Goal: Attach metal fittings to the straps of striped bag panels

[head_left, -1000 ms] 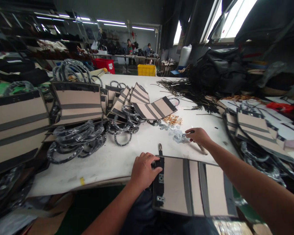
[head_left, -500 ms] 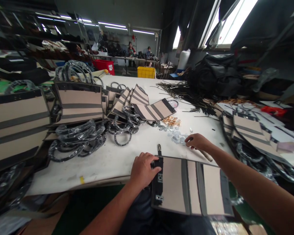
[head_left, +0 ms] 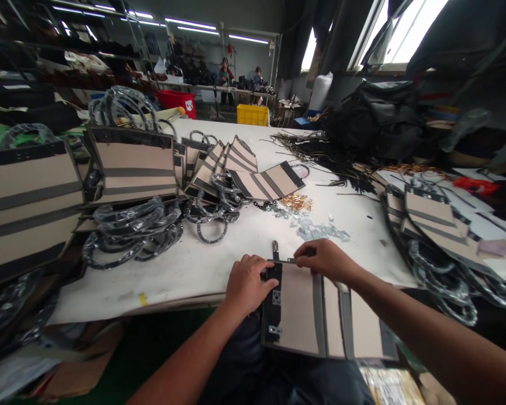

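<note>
A beige bag panel with grey stripes and a black end band (head_left: 303, 312) lies over the near table edge and my lap. My left hand (head_left: 247, 284) presses on its black band, next to two small metal fittings. My right hand (head_left: 325, 261) rests at the panel's far edge, fingers pinched on a small dark piece, with a tool handle partly hidden under the palm. A short black strap tab (head_left: 275, 250) sticks out just beyond the panel.
Small metal plates (head_left: 320, 230) and gold fittings (head_left: 297, 201) lie scattered mid-table. Wrapped black ring handles (head_left: 130, 233) and stacked finished panels (head_left: 130, 166) fill the left side. More panels (head_left: 434, 216) sit at right, black straps (head_left: 320, 152) farther back. Two people work far behind.
My right hand has drawn back from the scattered metal plates to the far edge of the panel, close to my left hand. My left hand stayed on the black band.
</note>
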Demonstrator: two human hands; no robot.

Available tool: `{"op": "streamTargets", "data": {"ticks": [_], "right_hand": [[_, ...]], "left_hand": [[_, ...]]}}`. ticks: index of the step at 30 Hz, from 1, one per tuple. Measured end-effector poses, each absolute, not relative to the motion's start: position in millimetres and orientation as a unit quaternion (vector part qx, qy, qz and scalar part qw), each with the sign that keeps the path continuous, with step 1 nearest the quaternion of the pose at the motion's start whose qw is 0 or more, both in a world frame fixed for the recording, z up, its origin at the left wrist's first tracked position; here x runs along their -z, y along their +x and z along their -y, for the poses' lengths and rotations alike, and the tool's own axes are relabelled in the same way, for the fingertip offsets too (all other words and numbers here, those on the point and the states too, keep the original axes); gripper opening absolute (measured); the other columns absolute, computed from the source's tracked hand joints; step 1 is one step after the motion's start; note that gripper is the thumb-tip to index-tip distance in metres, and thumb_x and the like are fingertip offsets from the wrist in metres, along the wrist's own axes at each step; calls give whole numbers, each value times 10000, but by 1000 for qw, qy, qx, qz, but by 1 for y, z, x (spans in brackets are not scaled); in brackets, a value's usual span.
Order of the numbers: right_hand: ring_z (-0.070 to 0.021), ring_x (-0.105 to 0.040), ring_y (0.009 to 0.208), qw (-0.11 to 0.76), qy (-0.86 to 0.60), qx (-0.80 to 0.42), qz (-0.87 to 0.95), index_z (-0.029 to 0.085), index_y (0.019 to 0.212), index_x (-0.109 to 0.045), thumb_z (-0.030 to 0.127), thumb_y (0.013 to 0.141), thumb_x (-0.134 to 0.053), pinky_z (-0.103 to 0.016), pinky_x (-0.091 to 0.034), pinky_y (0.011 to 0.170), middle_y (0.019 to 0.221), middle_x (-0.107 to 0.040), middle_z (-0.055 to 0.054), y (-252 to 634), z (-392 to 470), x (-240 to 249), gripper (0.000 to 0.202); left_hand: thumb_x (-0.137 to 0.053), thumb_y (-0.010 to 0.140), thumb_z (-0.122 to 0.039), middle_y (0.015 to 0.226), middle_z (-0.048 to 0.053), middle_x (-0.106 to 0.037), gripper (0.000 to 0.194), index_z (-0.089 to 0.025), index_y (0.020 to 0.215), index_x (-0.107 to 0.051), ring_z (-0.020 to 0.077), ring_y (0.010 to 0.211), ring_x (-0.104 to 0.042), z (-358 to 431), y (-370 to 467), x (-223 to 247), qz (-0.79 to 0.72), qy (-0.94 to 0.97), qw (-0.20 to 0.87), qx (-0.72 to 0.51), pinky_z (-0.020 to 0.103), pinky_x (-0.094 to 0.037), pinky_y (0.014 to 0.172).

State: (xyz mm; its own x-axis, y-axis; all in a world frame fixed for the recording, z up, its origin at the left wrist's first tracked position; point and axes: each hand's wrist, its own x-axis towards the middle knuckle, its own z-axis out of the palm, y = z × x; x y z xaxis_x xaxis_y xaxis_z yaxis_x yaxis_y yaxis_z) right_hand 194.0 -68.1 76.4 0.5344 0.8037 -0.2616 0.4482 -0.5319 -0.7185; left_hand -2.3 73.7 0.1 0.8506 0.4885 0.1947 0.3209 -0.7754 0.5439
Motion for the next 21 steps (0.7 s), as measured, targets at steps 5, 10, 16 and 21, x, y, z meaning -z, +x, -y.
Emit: {"op": "streamTargets", "data": {"ticks": [5, 10, 16, 21], "right_hand": [[-185, -707, 679, 288, -830, -273, 392, 207, 881, -834, 215, 790, -689, -249, -488, 638, 717, -770, -6, 153, 51, -50, 171], [-199, -710, 782, 282, -839, -251, 393, 220, 858, -834, 224, 794, -691, -264, -477, 719, 811, -796, 5, 154, 54, -39, 157], [-198, -716, 802, 285, -838, -240, 398, 206, 824, -815, 190, 791, -680, -257, -464, 720, 811, -794, 2, 151, 52, -39, 140], [-201, -715, 814, 273, -845, -221, 404, 208, 861, -820, 191, 802, -680, -264, -463, 736, 856, -802, -17, 149, 50, -37, 153]], "left_hand": [[-867, 805, -297, 1067, 20, -742, 305, -300, 1094, -768, 278, 1077, -616, -73, -3, 0, -215, 927, 256, -169, 404, -458, 893], [-867, 803, -314, 1053, 19, -739, 307, -297, 1093, -768, 272, 1067, -615, -72, -3, -1, -215, 928, 257, -166, 399, -459, 887], [-863, 804, -302, 1054, 6, -741, 306, -296, 1095, -770, 269, 1064, -614, -73, -3, 0, -212, 927, 259, -170, 402, -453, 879], [-866, 803, -315, 1050, 3, -743, 316, -306, 1105, -774, 264, 1069, -613, -73, -2, 1, -213, 926, 259, -174, 393, -439, 876]]}}
